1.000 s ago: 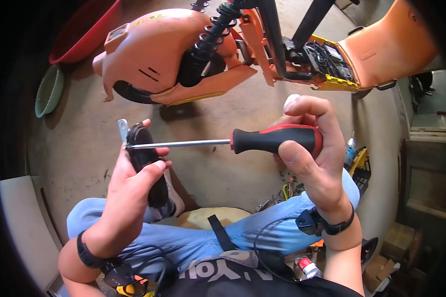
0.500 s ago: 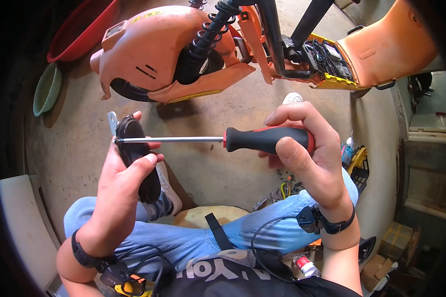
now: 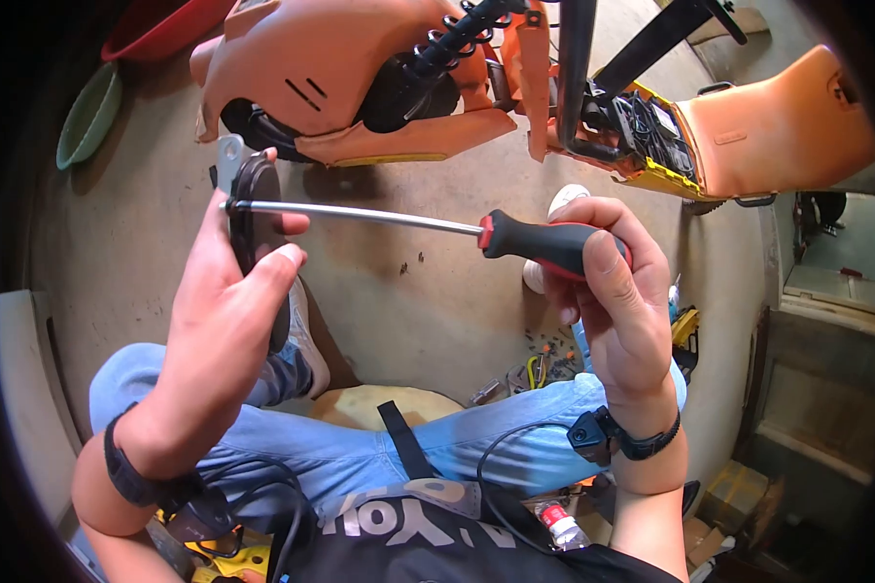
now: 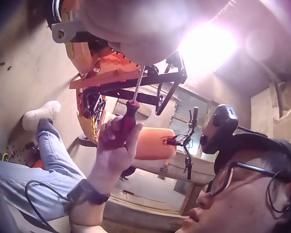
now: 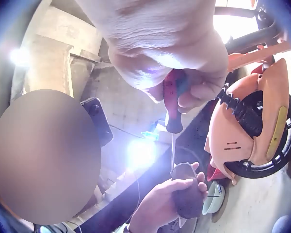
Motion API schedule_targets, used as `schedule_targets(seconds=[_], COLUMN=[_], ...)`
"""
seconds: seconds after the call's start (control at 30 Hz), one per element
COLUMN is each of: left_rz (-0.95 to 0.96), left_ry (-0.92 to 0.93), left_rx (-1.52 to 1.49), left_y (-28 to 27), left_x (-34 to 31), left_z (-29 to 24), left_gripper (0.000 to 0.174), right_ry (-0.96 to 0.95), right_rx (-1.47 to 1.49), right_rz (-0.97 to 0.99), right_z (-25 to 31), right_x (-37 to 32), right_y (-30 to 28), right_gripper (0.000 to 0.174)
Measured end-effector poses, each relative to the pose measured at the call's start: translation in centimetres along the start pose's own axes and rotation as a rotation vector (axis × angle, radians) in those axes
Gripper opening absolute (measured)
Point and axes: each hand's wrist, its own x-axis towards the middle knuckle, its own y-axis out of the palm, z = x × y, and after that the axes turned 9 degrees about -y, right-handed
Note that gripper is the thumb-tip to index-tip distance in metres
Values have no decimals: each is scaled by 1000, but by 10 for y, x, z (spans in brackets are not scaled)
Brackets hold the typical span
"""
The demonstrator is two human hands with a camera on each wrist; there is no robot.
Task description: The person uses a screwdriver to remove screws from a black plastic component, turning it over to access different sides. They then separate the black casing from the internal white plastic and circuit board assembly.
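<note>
My left hand (image 3: 219, 301) grips a dark, flat oval part (image 3: 259, 180), thumb across its face and fingertips showing beyond its far edge. A silver metal tab with a hole (image 3: 229, 160) stands out from the part's upper end. In my right hand (image 3: 627, 301) is a screwdriver (image 3: 540, 243) with a black and red handle, held between thumb and curled fingers. Its long shaft points left, and the tip sits at the part's edge just below the tab. From the right wrist view, the same screwdriver (image 5: 173, 114) meets the edge of the oval part (image 5: 188, 196).
An orange scooter (image 3: 331, 78) stands ahead, its seat (image 3: 778, 126) tipped up over a wire-filled bay. Red (image 3: 156, 29) and pale green (image 3: 89, 117) basins lie at the left. Small hardware (image 3: 554, 355) and pliers (image 3: 537, 372) are on the floor by the right knee.
Both hands keep their holds. The oval part and left hand now appear higher in the head view, and the screwdriver shaft slants down toward its handle. The head view itself has shifted.
</note>
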Motion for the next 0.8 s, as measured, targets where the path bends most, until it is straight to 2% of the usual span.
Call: schedule_targets(seconds=[0.13,0.17,0.27,0.37,0.7,0.8], left_rz=[-16,-13,-23,-10,-47,-5], left_ry=[16,2,73,60,150,87], left_rx=[-10,13,53,86,87,98], left_y=[1,1,-1,-5,-4,-7], left_x=[-1,-2,0,1,3,4], left_z=[1,-2,1,2,2,0], left_gripper=[49,41,32,25,24,28], right_ry=[25,18,19,28,48,-23], right_rx=[5,18,24,29,63,11], right_rz=[-28,-15,2,-1,18,0], right_z=[0,-2,-4,-5,-4,-4], right_x=[0,0,1,1,2,0], right_y=[4,3,1,3,2,4], right_gripper=[42,42,43,44,44,42])
